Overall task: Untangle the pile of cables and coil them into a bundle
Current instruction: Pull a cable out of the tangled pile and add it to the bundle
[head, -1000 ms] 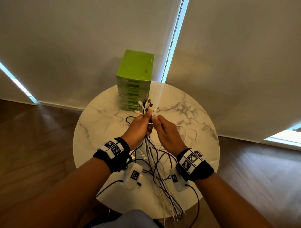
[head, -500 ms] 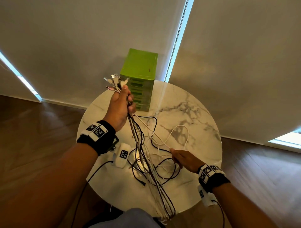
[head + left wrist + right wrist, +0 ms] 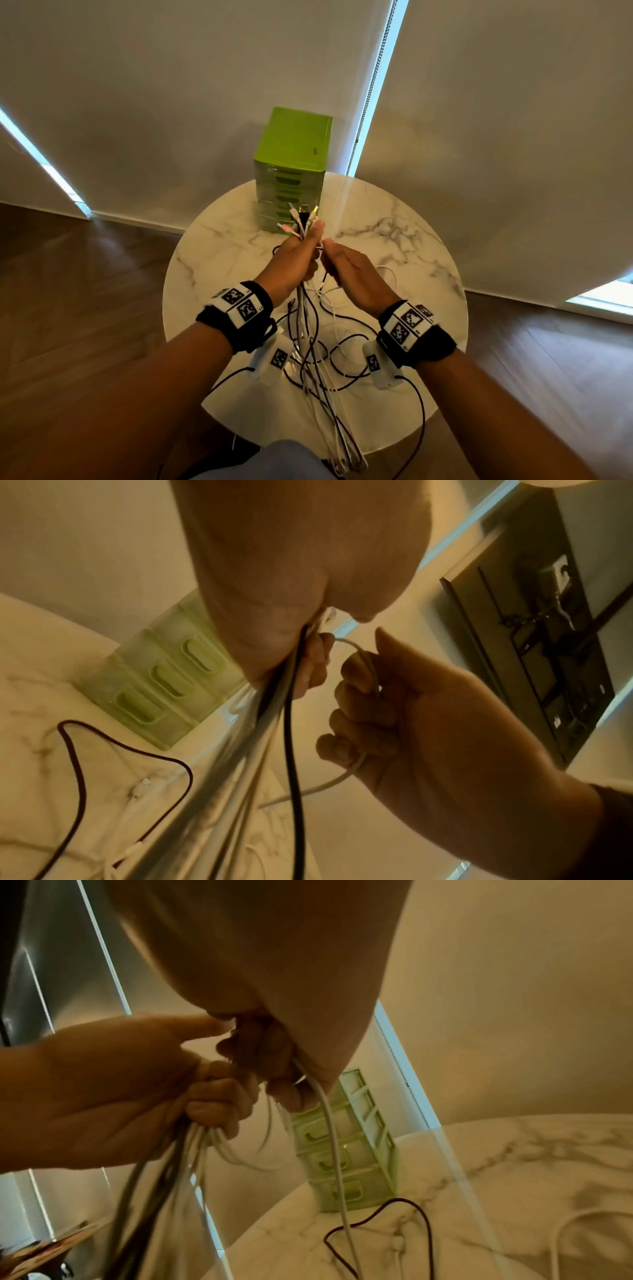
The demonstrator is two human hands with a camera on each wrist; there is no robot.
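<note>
My left hand [image 3: 306, 251] grips a bundle of white and dark cables [image 3: 310, 349] above the round marble table [image 3: 404, 236]. Their connector ends [image 3: 301, 217] stick up above the fist, and the strands hang down past the table's front edge. Right beside it, my right hand [image 3: 333, 263] holds a single white cable [image 3: 363, 664] that runs toward the left fist. In the right wrist view this white cable [image 3: 330, 1131] drops from my fingers to the table, and the left hand [image 3: 205, 1102] clasps the bundle [image 3: 171, 1164]. A dark cable [image 3: 356, 342] and a white loop [image 3: 390, 274] lie loose on the table.
A green drawer unit [image 3: 293, 164] stands at the table's far edge, just beyond my hands. A blind's bead chain [image 3: 371, 82] hangs behind it. Wooden floor [image 3: 85, 291] surrounds the table. Thin dark leads run from the wrist cameras.
My left hand came down from up left to the middle with the bundle. My right hand rose from the table with the white cable and now sits beside the left fist.
</note>
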